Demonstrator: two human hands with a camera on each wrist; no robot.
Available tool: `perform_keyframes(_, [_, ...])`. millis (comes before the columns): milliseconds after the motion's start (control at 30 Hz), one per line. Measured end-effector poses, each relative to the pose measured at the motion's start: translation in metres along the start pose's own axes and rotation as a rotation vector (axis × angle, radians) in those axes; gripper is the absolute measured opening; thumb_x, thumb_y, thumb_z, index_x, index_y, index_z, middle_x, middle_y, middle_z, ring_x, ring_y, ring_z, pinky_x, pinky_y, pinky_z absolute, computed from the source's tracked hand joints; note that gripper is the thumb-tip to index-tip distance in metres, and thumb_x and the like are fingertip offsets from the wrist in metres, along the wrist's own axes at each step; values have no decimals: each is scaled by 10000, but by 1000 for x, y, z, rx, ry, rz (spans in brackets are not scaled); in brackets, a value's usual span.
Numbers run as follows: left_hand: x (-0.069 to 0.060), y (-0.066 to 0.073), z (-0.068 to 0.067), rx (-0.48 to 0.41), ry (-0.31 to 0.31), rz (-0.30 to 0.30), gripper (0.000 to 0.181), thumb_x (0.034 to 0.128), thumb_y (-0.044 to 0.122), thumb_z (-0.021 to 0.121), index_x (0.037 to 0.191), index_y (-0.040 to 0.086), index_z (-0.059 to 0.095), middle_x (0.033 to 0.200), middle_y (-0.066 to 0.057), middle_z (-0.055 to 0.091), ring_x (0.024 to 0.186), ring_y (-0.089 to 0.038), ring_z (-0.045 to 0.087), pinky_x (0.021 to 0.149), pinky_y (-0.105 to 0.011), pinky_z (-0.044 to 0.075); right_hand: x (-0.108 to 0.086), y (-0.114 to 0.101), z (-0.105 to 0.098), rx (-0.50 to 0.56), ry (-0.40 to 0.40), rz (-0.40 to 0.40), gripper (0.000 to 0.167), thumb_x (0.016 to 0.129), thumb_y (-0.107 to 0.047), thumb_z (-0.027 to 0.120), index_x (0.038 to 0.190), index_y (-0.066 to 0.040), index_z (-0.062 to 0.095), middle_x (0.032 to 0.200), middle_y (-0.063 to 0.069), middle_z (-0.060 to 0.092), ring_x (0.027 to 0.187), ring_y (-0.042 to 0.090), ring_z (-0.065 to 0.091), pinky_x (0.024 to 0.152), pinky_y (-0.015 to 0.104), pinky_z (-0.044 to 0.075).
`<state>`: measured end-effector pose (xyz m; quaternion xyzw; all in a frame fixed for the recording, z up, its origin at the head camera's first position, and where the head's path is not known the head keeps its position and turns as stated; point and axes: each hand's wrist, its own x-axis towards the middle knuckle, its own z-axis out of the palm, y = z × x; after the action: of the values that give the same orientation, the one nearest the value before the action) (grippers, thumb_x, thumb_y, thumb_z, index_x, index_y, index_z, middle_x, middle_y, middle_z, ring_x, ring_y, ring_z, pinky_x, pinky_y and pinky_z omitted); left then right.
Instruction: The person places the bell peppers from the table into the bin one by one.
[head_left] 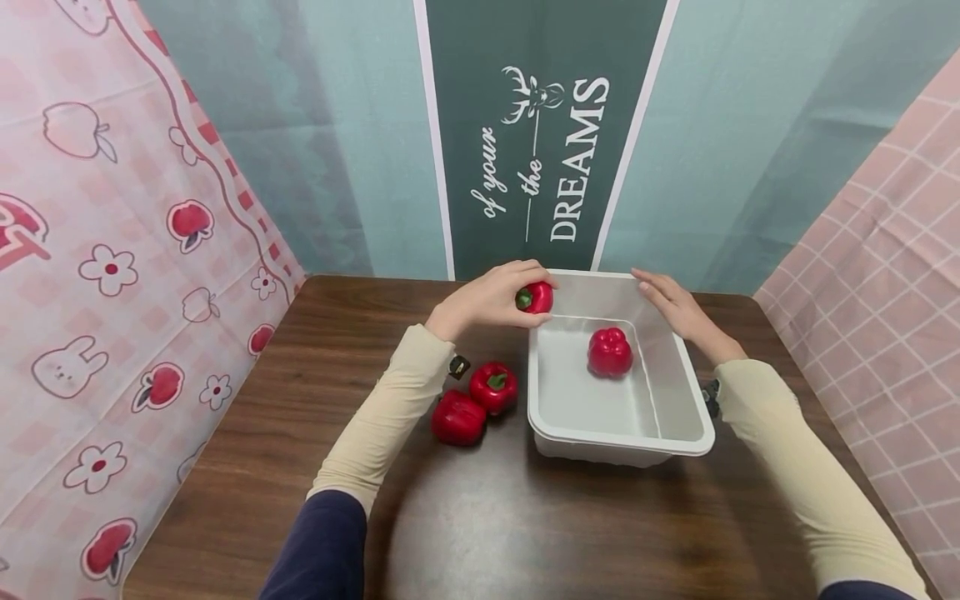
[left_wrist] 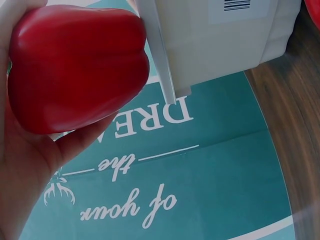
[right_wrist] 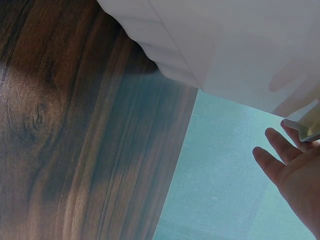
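Note:
In the head view my left hand point(head_left: 491, 296) grips a red bell pepper point(head_left: 542, 297) with a green stem, at the far left rim of a pale grey plastic bin point(head_left: 577, 404). The left wrist view shows that pepper point(left_wrist: 80, 70) large, close beside the bin's edge, with fingers and thumb around it. Another red bell pepper point(head_left: 610, 352) lies on the bin's floor. My right hand point(head_left: 678, 310) touches the bin's far right rim with fingers fairly straight; in the right wrist view the hand point(right_wrist: 300, 175) has spread fingers by the rim.
Two more red bell peppers, one stem up point(head_left: 493, 387) and one on its side point(head_left: 458, 418), lie on the brown wooden table point(head_left: 300, 417) left of the bin. A teal and green printed cloth point(head_left: 375, 167) hangs behind the table, with pink patterned cloths at both sides.

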<state>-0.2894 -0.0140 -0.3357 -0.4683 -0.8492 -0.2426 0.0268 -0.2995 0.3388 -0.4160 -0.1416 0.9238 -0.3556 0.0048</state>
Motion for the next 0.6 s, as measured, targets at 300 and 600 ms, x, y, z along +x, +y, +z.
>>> perform_keyframes(300, [6, 3, 1, 0, -8, 1, 509, 738, 426, 700, 1179, 213, 561, 1076, 89, 538, 959, -46, 490, 727, -128, 468, -1, 0, -1, 7, 8, -1, 521, 991, -412, 320, 1464, -197, 271, 1488, 184, 239, 1357, 418, 203, 1003, 687, 182])
perform_keyframes(600, [10, 7, 1, -8, -18, 10, 496, 750, 412, 695, 1181, 205, 564, 1085, 75, 540, 969, -52, 494, 737, -127, 466, 0, -1, -1, 9, 8, -3, 527, 991, -421, 316, 1462, -186, 278, 1487, 186, 239, 1358, 418, 201, 1013, 680, 171])
